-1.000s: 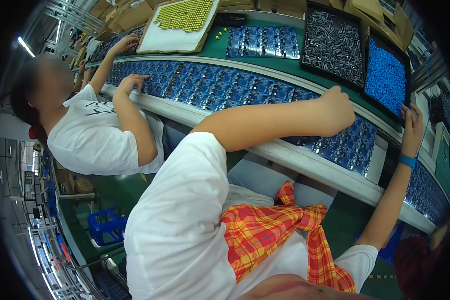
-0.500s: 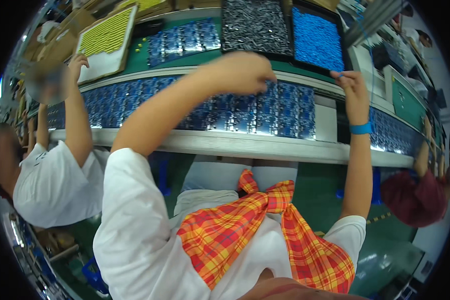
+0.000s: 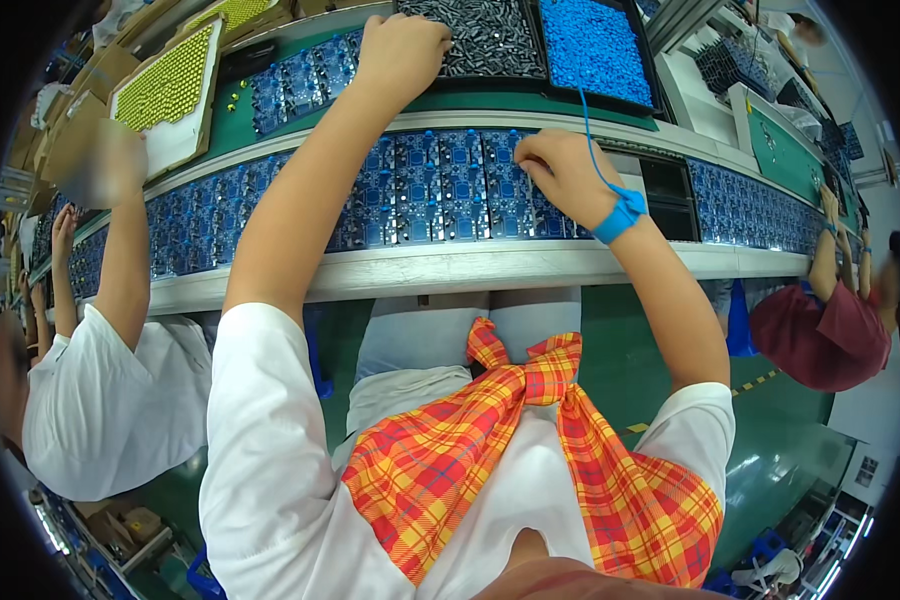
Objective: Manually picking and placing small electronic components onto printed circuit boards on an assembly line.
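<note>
the left hand [image 3: 402, 60] is at the black tray [image 3: 495, 83] with dark small parts [image 3: 490, 42], fingers curled; i cannot tell if they grip a part. the right hand [image 3: 568, 175] is above the row of blue circuit boards [image 3: 417, 182], thumb and fingers bent; i also cannot tell if it holds something. the boards lie before the person. blue small parts [image 3: 592, 50] are just beside the dark ones.

Can't read any text here, tbh. Any print on the flat blue circuit boards [image 3: 435, 185] is way too small.
</note>
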Motion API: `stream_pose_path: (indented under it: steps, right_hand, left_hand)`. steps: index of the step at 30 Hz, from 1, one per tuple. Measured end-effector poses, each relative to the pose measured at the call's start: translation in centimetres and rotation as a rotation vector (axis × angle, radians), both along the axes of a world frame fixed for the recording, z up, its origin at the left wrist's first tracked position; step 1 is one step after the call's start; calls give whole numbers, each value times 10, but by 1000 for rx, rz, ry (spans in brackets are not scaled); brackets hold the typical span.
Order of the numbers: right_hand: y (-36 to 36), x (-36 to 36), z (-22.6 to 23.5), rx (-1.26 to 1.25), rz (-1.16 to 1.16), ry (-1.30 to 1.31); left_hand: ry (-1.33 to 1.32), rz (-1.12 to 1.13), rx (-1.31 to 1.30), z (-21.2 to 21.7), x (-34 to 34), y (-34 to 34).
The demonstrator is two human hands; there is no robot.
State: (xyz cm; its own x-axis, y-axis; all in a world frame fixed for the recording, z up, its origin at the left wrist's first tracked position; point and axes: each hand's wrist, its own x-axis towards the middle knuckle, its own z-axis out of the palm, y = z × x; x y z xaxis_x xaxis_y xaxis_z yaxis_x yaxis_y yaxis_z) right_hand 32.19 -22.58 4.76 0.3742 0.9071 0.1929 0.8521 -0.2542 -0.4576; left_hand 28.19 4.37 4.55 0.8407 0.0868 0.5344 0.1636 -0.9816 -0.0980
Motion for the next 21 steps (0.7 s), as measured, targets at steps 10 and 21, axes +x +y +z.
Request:
stream_pose_path:
  steps: [10, 21]
  right_hand:
    - [9, 3, -1, -86, 45, -135]
    - [10, -3, -2, -112, 72, -227]
  left_hand:
    - [-70, -316, -315, 13, -37, -25]
    - [191, -483, -646, 31, -77, -63]
